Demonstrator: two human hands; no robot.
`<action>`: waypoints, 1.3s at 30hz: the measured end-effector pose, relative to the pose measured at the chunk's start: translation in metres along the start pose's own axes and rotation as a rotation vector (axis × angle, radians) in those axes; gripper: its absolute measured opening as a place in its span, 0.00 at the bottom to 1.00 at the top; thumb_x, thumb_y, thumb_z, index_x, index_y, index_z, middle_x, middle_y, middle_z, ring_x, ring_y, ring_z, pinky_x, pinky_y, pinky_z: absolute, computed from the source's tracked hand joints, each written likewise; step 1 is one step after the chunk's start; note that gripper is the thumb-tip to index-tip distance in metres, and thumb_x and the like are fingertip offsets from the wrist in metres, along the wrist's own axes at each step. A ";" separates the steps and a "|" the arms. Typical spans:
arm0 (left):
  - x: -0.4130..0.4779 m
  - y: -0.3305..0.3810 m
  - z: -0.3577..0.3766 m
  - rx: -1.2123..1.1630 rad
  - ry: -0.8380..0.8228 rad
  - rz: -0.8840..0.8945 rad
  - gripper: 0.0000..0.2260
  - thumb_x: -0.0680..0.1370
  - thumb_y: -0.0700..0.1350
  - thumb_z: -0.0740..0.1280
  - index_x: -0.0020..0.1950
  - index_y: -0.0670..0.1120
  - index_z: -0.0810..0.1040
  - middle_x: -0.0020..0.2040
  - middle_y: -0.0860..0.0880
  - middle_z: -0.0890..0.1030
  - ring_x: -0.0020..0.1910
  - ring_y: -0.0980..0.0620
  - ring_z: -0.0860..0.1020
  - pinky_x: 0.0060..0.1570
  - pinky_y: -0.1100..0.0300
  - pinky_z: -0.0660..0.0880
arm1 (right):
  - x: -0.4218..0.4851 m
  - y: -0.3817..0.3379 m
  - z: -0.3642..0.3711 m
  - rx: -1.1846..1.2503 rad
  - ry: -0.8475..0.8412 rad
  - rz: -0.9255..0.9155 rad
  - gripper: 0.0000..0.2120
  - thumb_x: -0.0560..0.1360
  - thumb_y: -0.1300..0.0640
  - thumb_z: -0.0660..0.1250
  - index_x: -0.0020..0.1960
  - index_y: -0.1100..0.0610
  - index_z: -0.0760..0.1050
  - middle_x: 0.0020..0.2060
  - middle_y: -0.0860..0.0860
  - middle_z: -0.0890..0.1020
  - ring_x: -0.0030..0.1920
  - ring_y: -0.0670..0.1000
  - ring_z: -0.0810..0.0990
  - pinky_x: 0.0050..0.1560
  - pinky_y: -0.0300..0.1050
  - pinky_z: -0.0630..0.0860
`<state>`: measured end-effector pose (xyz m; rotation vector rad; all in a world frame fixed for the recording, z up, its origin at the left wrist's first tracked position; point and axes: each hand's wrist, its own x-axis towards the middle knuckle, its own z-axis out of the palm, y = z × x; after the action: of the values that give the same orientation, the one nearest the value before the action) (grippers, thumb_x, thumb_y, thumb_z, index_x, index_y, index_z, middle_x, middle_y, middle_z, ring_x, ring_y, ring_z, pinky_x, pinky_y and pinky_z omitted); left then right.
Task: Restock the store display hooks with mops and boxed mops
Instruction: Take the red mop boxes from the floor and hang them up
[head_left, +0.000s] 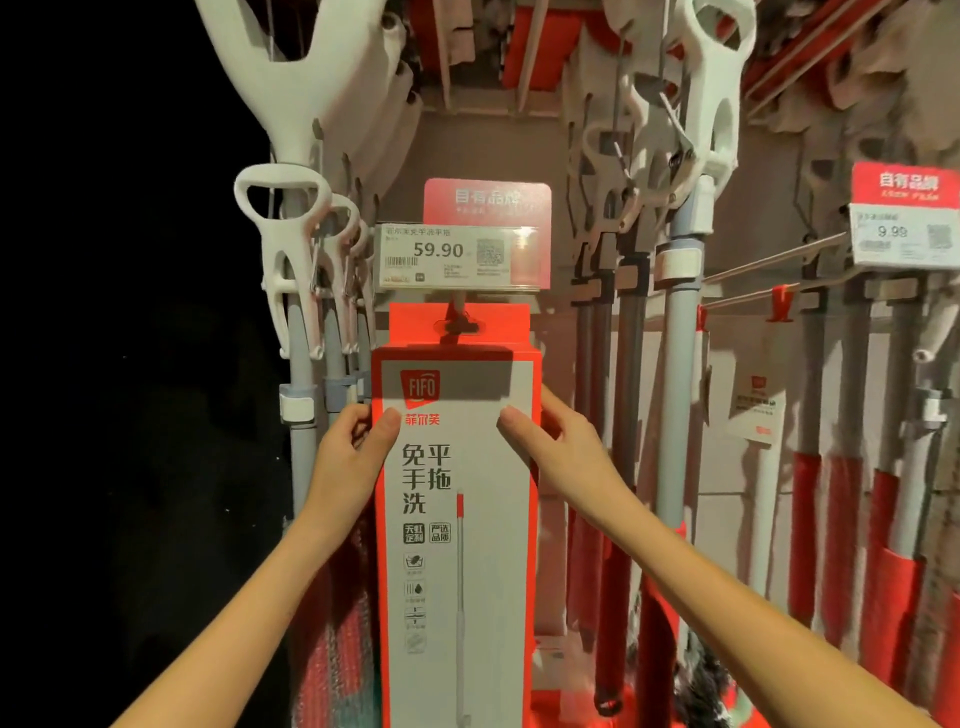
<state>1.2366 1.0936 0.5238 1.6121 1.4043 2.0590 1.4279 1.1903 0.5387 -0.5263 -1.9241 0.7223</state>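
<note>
I see one boxed mop (462, 493), red and white, hanging upright by its tab on the centre display hook (457, 314). My two hands pinch its upper edges: the left hand (353, 452) takes the left edge and the right hand (561, 441) the right, thumbs on the front, fingers wrapped behind. Two price tags show, 59.90 (462, 255) just above the box and 9.99 (904, 236) far right. At least three white-handled mops (301, 364) crowd the left, and several grey-poled mops (680, 364) the right.

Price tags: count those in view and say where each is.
2. One price tag, reading 59.90, sits just above the boxed mop; the other, reading 9.98, is at the right edge. More may be hidden.
</note>
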 end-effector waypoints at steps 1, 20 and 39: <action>0.000 0.000 -0.001 0.001 -0.001 0.001 0.14 0.72 0.54 0.62 0.52 0.47 0.75 0.46 0.51 0.82 0.41 0.63 0.81 0.38 0.72 0.75 | 0.000 -0.001 0.000 -0.012 0.003 -0.004 0.26 0.70 0.32 0.62 0.67 0.33 0.67 0.54 0.58 0.82 0.57 0.57 0.79 0.59 0.55 0.76; -0.112 -0.004 -0.087 0.073 -0.049 -0.190 0.20 0.69 0.59 0.69 0.55 0.49 0.76 0.53 0.48 0.81 0.54 0.51 0.80 0.58 0.54 0.76 | -0.133 0.009 0.063 -0.057 0.117 0.248 0.27 0.73 0.46 0.70 0.67 0.35 0.62 0.64 0.41 0.70 0.66 0.46 0.70 0.69 0.52 0.68; -0.450 0.196 -0.524 0.288 0.597 -0.288 0.10 0.79 0.42 0.62 0.60 0.44 0.75 0.53 0.45 0.82 0.51 0.51 0.82 0.51 0.62 0.79 | -0.343 -0.334 0.417 0.461 -0.466 0.207 0.20 0.77 0.52 0.66 0.68 0.51 0.71 0.60 0.48 0.78 0.58 0.42 0.76 0.60 0.36 0.72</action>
<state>1.0583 0.4118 0.3860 0.8035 2.0563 2.3338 1.1818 0.6215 0.4004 -0.2821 -2.0401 1.4817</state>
